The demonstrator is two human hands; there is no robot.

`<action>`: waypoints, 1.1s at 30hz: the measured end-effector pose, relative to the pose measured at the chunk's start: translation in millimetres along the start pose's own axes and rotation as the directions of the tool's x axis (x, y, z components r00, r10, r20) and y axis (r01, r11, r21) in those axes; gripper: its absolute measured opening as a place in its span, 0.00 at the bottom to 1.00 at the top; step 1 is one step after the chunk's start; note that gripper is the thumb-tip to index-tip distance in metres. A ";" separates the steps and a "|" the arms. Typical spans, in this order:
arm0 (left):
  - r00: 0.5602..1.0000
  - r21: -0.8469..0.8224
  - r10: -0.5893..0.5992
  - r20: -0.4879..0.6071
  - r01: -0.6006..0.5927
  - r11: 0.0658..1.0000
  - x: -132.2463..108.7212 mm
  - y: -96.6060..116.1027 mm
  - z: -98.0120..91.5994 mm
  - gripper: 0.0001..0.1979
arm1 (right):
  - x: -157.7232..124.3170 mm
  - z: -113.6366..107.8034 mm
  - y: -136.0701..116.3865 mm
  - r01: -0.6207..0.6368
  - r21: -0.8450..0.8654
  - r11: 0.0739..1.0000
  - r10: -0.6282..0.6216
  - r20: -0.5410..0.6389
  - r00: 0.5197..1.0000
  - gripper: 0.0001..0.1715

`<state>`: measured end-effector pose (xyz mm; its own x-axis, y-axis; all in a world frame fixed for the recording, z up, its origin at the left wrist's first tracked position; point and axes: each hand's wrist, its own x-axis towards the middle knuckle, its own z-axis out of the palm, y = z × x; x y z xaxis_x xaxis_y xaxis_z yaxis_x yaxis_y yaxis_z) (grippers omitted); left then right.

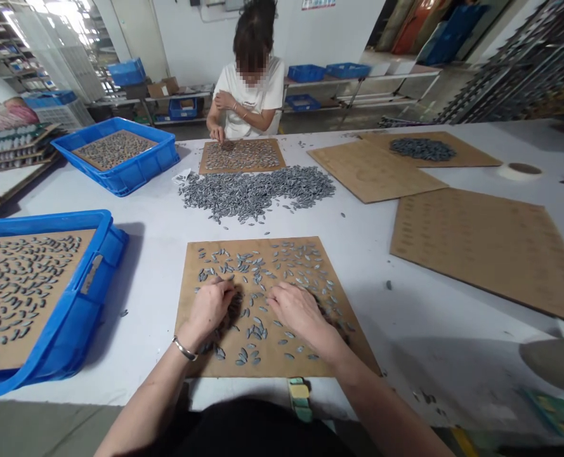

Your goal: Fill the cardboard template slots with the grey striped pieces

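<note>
A brown cardboard sheet (pixel 262 238) lies in front of me, strewn with small grey leaf-shaped pieces (pixel 257 330). On its left half my left hand (pixel 212 306) is closed, thumb and fingertips pressed together low over the pieces; anything between them is hidden. My right hand (pixel 295 311) rests right of the middle, its fingers curled down at the board, and what they pinch does not show. Pieces lie in loose clumps on the left and more evenly spaced at the upper right. Beyond the sheet spreads a large heap of the same grey pieces (pixel 257 190).
Blue trays (pixel 103 254) (pixel 167 152) with piece-covered boards stand at left. Across the table, a person (pixel 248 95) works at another board (pixel 243 155). At right lie cardboard sheets (pixel 481 247) (pixel 377 168), a small pile (pixel 422 149) and a tape roll (pixel 519 170).
</note>
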<state>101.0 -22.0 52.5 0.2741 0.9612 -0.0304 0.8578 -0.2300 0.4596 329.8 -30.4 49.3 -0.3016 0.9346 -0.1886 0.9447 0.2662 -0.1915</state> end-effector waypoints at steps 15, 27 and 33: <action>0.999 -0.109 0.050 0.003 -0.049 0.993 -32.0 -4.8 9.1 0.10 | -4.7 13.1 3.4 -0.033 0.051 0.998 0.035 -0.030 0.999 0.12; 0.988 0.202 -0.073 0.139 0.044 0.978 -22.4 30.9 34.3 0.10 | -12.8 22.0 -19.6 0.121 0.059 0.991 -0.119 -0.031 0.992 0.10; 0.990 0.222 -0.016 0.140 -0.015 0.975 -21.6 27.4 30.3 0.11 | -39.1 28.6 -1.5 0.120 0.139 0.983 -0.090 -0.203 0.975 0.10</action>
<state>131.7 -53.7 38.9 0.3183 0.9341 -0.1618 0.9286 -0.2729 0.2514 336.5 -74.1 29.4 -0.3531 0.9351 0.0286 0.8745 0.3407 -0.3451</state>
